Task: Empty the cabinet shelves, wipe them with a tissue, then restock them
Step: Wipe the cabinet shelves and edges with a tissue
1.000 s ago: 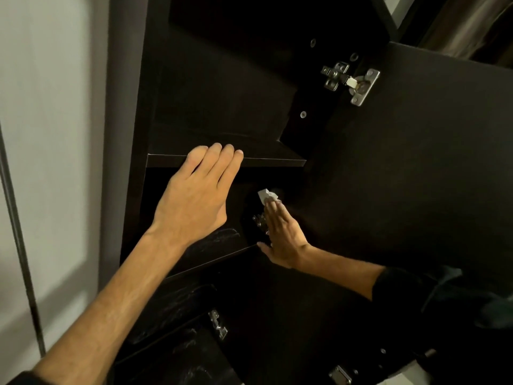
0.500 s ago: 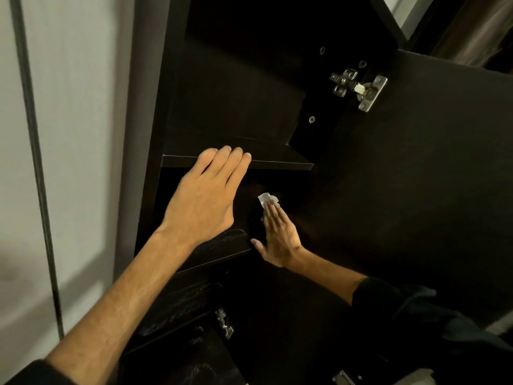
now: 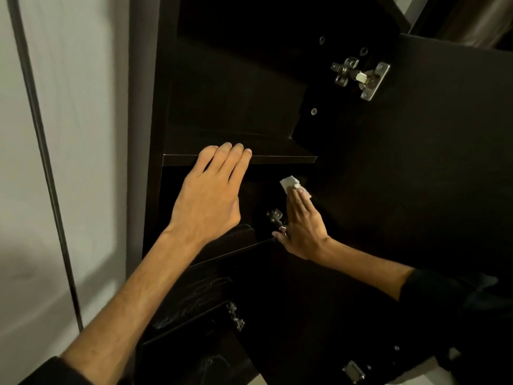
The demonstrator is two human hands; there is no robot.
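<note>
The left hand (image 3: 206,202) lay flat with its fingers (image 3: 222,158) straight and close together, their tips resting on the front edge of a dark shelf (image 3: 280,159); it gripped nothing, and its thumb was hidden beneath the palm; the right hand (image 3: 304,226) was likewise released and straight-fingered, its fingertips (image 3: 299,197) pressing a small white tissue (image 3: 290,183) against a dark surface inside the cabinet (image 3: 222,101), just below the right end of that shelf; whether the surface was the cabinet's side wall or the inner face of the open door (image 3: 416,176) could not be made out in the gloom; part of the tissue stuck out above the fingertips, the rest lay covered by them; beside the right thumb sat a metal hinge (image 3: 276,219), partly hidden by the hand; a larger hinge (image 3: 361,77) stood well above the fingers, at the door's top edge; beneath the left wrist a lower shelf (image 3: 236,243) showed pale streaks, its depth lost in shadow; both forearms emerged from dark sleeves (image 3: 433,290) cut off at the frame's edges; left of the fingers ran a pale wall (image 3: 83,134).
</note>
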